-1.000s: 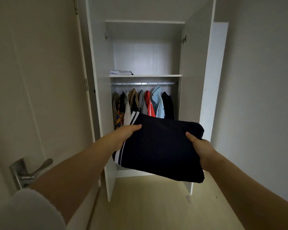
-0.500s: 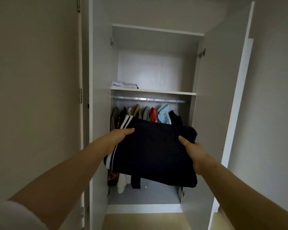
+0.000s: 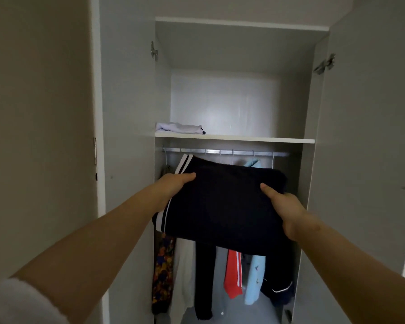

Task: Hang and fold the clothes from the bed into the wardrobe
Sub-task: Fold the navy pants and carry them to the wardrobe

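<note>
Garment: folded dark garment (image 3: 222, 202) with white stripes, held between the 2 hands, below the shelf (image 3: 234, 138).
Left hand: left hand (image 3: 173, 187) grips its left edge, thumb on top.
Right hand: right hand (image 3: 284, 206) grips its right edge, thumb on top.
Arms: both stretched forward towards the wardrobe (image 3: 126, 90).

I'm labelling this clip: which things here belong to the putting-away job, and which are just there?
In the job: left hand, right hand, folded dark garment, wardrobe shelf.
Just there: folded white garment, hanging clothes, rail, door hinge.
</note>
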`<action>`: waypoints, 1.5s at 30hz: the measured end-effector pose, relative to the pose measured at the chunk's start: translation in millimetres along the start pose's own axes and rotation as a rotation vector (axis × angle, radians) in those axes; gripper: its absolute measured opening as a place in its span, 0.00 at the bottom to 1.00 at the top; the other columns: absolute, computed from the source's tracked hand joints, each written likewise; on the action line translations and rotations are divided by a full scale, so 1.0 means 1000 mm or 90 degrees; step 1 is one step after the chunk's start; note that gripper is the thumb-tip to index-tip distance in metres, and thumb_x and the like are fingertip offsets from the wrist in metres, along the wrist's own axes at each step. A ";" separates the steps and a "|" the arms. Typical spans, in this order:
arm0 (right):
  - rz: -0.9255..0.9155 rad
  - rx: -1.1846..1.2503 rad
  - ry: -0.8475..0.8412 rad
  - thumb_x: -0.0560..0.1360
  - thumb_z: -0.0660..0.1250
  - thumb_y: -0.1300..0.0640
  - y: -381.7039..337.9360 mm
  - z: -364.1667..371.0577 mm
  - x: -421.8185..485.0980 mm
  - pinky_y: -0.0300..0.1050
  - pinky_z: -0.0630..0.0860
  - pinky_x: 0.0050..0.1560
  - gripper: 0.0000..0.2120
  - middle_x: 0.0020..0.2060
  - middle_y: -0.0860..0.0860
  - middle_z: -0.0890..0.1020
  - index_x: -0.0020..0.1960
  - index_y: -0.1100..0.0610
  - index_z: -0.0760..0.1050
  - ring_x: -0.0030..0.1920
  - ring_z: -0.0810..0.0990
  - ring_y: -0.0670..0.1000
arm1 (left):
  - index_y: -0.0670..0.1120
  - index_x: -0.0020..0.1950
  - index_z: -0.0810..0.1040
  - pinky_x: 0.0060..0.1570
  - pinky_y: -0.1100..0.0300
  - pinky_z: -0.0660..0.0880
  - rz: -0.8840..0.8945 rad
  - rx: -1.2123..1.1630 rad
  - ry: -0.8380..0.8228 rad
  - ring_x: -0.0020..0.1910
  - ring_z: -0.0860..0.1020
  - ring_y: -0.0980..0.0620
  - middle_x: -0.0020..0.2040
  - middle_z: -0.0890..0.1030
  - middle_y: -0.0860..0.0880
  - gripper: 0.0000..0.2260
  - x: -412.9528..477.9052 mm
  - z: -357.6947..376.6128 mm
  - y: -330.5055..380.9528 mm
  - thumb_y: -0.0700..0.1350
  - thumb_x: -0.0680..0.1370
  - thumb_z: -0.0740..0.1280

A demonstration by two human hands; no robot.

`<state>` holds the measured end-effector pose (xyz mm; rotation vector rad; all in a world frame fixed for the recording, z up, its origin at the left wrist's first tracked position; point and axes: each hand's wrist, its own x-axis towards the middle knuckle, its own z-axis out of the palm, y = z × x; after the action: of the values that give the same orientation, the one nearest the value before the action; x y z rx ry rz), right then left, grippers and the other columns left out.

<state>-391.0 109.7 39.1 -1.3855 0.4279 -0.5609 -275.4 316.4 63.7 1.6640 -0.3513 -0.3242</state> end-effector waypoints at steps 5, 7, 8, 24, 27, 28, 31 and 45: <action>-0.030 0.001 -0.047 0.75 0.67 0.50 -0.019 0.009 0.103 0.44 0.71 0.31 0.10 0.39 0.54 0.78 0.43 0.57 0.72 0.39 0.78 0.53 | 0.44 0.57 0.76 0.37 0.59 0.75 0.039 -0.011 0.016 0.45 0.80 0.48 0.48 0.81 0.45 0.16 0.092 0.010 0.028 0.54 0.75 0.68; -0.039 0.009 -0.061 0.74 0.67 0.50 -0.031 0.012 0.145 0.44 0.72 0.32 0.10 0.39 0.54 0.78 0.41 0.55 0.71 0.39 0.77 0.54 | 0.45 0.54 0.77 0.35 0.60 0.75 0.045 -0.025 0.018 0.44 0.81 0.49 0.47 0.82 0.45 0.14 0.127 0.015 0.043 0.53 0.75 0.67; -0.042 0.013 -0.069 0.74 0.67 0.50 -0.036 0.014 0.165 0.44 0.72 0.33 0.10 0.40 0.54 0.78 0.42 0.56 0.72 0.39 0.77 0.54 | 0.45 0.53 0.77 0.34 0.60 0.75 0.049 -0.028 0.024 0.44 0.81 0.49 0.47 0.82 0.45 0.13 0.144 0.018 0.051 0.53 0.75 0.67; -0.129 0.016 -0.141 0.74 0.68 0.49 -0.112 0.124 0.383 0.44 0.73 0.33 0.13 0.41 0.53 0.79 0.50 0.58 0.73 0.39 0.78 0.52 | 0.43 0.50 0.78 0.26 0.63 0.75 0.129 0.047 0.144 0.32 0.82 0.50 0.40 0.82 0.45 0.16 0.351 -0.047 0.146 0.54 0.73 0.70; -0.148 0.002 -0.132 0.75 0.67 0.49 -0.130 0.154 0.415 0.44 0.71 0.30 0.11 0.38 0.52 0.77 0.46 0.57 0.71 0.37 0.77 0.51 | 0.43 0.44 0.76 0.19 0.65 0.73 0.159 0.073 0.162 0.24 0.80 0.52 0.31 0.82 0.47 0.14 0.390 -0.070 0.170 0.53 0.73 0.69; -0.150 -0.002 -0.133 0.75 0.67 0.49 -0.135 0.165 0.426 0.44 0.71 0.30 0.11 0.38 0.52 0.77 0.46 0.57 0.71 0.37 0.77 0.51 | 0.43 0.43 0.75 0.18 0.66 0.72 0.170 0.089 0.169 0.23 0.80 0.53 0.31 0.81 0.47 0.13 0.403 -0.078 0.177 0.53 0.74 0.69; -0.145 -0.002 -0.136 0.75 0.67 0.49 -0.148 0.199 0.459 0.45 0.72 0.31 0.12 0.39 0.53 0.78 0.48 0.57 0.71 0.37 0.78 0.52 | 0.42 0.45 0.74 0.22 0.66 0.72 0.197 0.159 0.207 0.26 0.80 0.53 0.34 0.79 0.48 0.15 0.444 -0.103 0.201 0.55 0.73 0.69; -0.059 -0.007 -0.176 0.77 0.64 0.53 -0.160 0.302 0.567 0.48 0.73 0.37 0.15 0.57 0.57 0.79 0.60 0.60 0.75 0.45 0.77 0.56 | 0.40 0.68 0.68 0.59 0.53 0.66 0.109 0.600 0.360 0.64 0.71 0.41 0.67 0.71 0.41 0.30 0.568 -0.164 0.241 0.59 0.75 0.65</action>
<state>220.2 -6.8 264.1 -1.4735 0.1444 -0.4344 299.5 204.8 317.5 2.5176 -0.2165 0.5297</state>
